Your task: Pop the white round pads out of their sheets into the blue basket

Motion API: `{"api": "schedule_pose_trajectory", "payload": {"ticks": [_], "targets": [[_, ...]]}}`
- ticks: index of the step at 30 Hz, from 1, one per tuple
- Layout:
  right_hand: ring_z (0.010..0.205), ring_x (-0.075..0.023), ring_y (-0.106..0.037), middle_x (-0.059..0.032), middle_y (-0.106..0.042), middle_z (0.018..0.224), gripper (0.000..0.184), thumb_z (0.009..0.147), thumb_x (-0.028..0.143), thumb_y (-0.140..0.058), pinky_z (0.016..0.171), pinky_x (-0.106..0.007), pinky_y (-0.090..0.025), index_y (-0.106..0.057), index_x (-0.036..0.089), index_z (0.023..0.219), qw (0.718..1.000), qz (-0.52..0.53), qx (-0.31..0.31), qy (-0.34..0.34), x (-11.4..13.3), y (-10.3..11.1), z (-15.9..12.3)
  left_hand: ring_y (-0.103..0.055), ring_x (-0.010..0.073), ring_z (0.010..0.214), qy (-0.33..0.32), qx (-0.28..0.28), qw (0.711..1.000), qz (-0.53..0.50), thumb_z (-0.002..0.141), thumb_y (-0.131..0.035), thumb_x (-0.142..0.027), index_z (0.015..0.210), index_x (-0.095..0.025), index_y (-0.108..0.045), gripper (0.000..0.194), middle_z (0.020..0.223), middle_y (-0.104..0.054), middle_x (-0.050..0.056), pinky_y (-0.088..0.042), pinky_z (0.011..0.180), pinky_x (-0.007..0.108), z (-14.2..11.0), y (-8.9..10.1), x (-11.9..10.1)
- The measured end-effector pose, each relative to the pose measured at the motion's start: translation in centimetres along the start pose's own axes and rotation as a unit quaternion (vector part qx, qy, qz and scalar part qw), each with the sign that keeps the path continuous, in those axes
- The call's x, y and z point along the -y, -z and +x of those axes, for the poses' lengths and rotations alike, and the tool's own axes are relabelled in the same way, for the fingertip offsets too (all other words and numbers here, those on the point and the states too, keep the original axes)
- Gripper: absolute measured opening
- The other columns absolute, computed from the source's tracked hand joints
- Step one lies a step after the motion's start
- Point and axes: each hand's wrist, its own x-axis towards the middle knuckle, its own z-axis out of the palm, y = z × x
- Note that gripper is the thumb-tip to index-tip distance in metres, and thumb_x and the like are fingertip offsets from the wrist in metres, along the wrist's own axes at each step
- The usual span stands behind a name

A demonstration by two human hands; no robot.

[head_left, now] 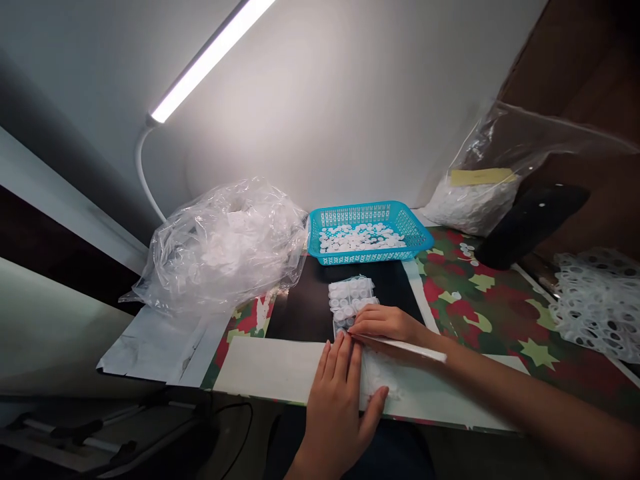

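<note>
One strip of white discs (350, 293) runs ahead from the left hand (337, 397), laid flat, thumb out, and the right hand (390, 323), palm down, holding one white stick (417, 349); ahead, one blue basket (350, 259) between two clear bags (200, 280)

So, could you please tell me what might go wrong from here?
The slender white tool in the right hand, angled close to the left hand, could slip and disturb the rows of small white round pieces. The clear plastic bag bulges right beside the turquoise basket, so tugging it might jostle the basket's white discs.
</note>
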Motion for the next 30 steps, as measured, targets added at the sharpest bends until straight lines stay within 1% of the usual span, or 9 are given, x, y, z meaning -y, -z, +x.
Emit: {"api": "schedule_pose_trajectory", "payload": {"ticks": [3, 5, 11, 16, 20, 27, 30], "targets": [[0.086, -0.0157, -0.060, -0.0088, -0.067, 0.086, 0.025, 0.096, 0.027, -0.042, 0.074, -0.026, -0.049, -0.063, 0.014, 0.101, 0.999, -0.017, 0.018, 0.020, -0.05, 0.19, 0.01, -0.039, 0.0264, 0.131, -0.007, -0.004, 1.000, 0.005, 0.090, -0.047, -0.041, 0.133, -0.010, -0.044, 0.053, 0.139, -0.045, 0.012, -0.038, 0.105, 0.042, -0.01, 0.04, 0.02], [0.086, -0.0154, -0.060, -0.0088, -0.066, 0.086, 0.026, 0.096, 0.027, -0.041, 0.074, -0.025, -0.049, -0.063, 0.014, 0.101, 0.999, -0.019, 0.023, 0.018, -0.06, 0.25, 0.03, -0.039, 0.0262, 0.130, -0.009, -0.007, 1.000, 0.009, 0.090, -0.047, -0.041, 0.133, -0.010, -0.045, 0.053, 0.139, -0.045, 0.012, -0.038, 0.105, 0.041, 0.00, 0.05, 0.05], [0.084, -0.0142, -0.061, -0.0077, -0.067, 0.085, 0.026, 0.096, 0.029, -0.042, 0.073, -0.023, -0.048, -0.064, 0.015, 0.097, 0.999, -0.014, 0.030, -0.015, -0.01, 0.29, 0.03, -0.040, 0.0265, 0.129, -0.011, -0.011, 1.000, 0.013, 0.090, -0.047, -0.041, 0.133, -0.011, -0.045, 0.052, 0.139, -0.046, 0.011, -0.039, 0.105, 0.041, -0.01, -0.11, 0.11], [0.080, -0.0141, -0.061, -0.0073, -0.066, 0.082, 0.024, 0.094, 0.027, -0.045, 0.071, -0.023, -0.048, -0.065, 0.015, 0.094, 0.998, 0.021, 0.017, -0.050, 0.34, 0.45, 0.19, -0.040, 0.0264, 0.129, -0.009, -0.009, 1.000, 0.015, 0.090, -0.047, -0.041, 0.133, -0.011, -0.045, 0.053, 0.139, -0.045, 0.011, -0.039, 0.105, 0.041, 0.02, -0.04, 0.05], [0.078, -0.0143, -0.061, -0.0074, -0.066, 0.082, 0.025, 0.094, 0.030, -0.046, 0.071, -0.025, -0.048, -0.066, 0.015, 0.093, 0.996, 0.041, 0.011, -0.083, 0.61, 0.48, 0.28, -0.040, 0.0262, 0.130, -0.007, -0.009, 1.000, 0.018, 0.090, -0.046, -0.042, 0.134, -0.012, -0.043, 0.054, 0.139, -0.045, 0.011, -0.039, 0.104, 0.041, 0.12, 0.08, -0.02], [0.079, -0.0144, -0.060, -0.0067, -0.066, 0.083, 0.024, 0.094, 0.031, -0.047, 0.072, -0.026, -0.047, -0.065, 0.016, 0.093, 0.993, 0.061, 0.009, -0.105, 0.83, 0.51, 0.38, -0.039, 0.0262, 0.131, -0.002, -0.003, 1.000, 0.012, 0.090, -0.046, -0.042, 0.135, -0.012, -0.042, 0.054, 0.142, -0.042, 0.010, -0.038, 0.105, 0.041, -0.24, -0.26, 0.07], [0.079, -0.0146, -0.060, -0.0064, -0.067, 0.083, 0.022, 0.094, 0.030, -0.048, 0.072, -0.026, -0.046, -0.065, 0.015, 0.092, 0.991, 0.076, 0.000, -0.108, 0.90, 0.56, 0.48, -0.039, 0.0267, 0.130, -0.001, -0.003, 1.000, -0.007, 0.090, -0.048, -0.041, 0.136, -0.012, -0.041, 0.055, 0.141, -0.043, 0.010, -0.039, 0.104, 0.042, 0.03, -0.28, -0.04]]}}
